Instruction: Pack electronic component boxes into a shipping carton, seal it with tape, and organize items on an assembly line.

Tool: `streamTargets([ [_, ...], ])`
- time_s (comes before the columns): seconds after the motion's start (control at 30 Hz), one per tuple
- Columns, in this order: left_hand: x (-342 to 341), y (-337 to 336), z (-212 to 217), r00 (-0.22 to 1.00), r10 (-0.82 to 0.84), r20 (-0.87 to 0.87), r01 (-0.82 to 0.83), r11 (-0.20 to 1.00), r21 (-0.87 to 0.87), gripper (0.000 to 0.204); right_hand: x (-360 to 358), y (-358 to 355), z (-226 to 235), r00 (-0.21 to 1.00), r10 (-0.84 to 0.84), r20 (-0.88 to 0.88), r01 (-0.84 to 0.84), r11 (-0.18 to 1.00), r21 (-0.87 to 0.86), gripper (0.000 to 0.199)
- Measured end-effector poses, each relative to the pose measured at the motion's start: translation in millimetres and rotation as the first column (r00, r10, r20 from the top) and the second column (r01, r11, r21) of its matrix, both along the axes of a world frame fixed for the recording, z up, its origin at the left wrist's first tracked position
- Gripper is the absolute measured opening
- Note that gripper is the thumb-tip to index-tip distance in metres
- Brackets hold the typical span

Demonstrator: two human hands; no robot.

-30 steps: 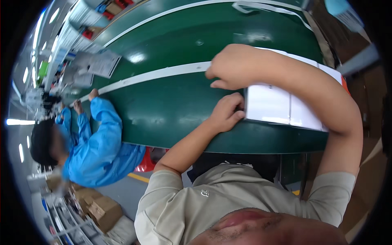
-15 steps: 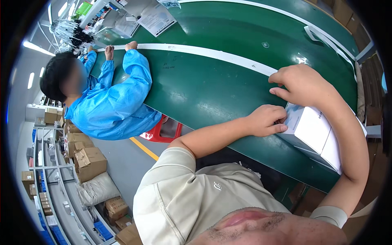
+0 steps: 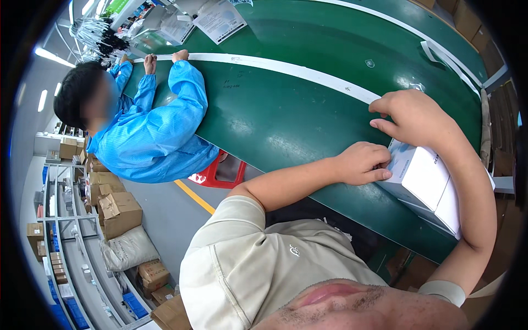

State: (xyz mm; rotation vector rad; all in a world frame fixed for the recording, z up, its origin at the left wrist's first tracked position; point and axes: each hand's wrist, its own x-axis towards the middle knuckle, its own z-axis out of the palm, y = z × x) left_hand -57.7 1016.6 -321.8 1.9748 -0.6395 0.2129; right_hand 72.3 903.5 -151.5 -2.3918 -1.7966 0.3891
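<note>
A white carton with a pale blue printed end lies on the green work table at the right, close to the near edge. My left hand is closed at its left end, fingers curled and thumb and fingertips against the printed face. Over the far side of the carton arches my right hand, its fingers bent and the thumb apart from them, with nothing visible between them. My right forearm passes over the carton and hides part of its right side.
A white strip runs along the table. At the left, a co-worker in a blue smock leans on it, beside a red stool. Printed sheets hang at the far side. Shelves and brown cartons line the lower left.
The whole view has shifted slightly, with the table and sheets a little further right. Both hands keep nearly the same place at the carton.
</note>
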Motion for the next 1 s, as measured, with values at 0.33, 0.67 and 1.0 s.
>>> streamTargets([
  [0.33,69.5,113.3,12.5,0.903,0.386,0.186,-0.425,0.749,0.508,0.034,2.6,0.3,0.9,0.999,0.035,0.016,-0.035,0.999,0.010,0.025],
  [0.67,133.4,478.7,103.6,0.261,0.877,0.403,-0.683,-0.127,0.720,0.082,8.3,2.1,5.4,0.998,0.008,-0.056,-0.011,0.999,-0.054,0.028],
  [1.0,106.3,496.7,121.4,0.151,0.822,0.549,-0.735,-0.278,0.618,0.033,7.8,4.9,11.6,0.995,-0.036,-0.092,0.024,0.990,-0.136,0.033],
])
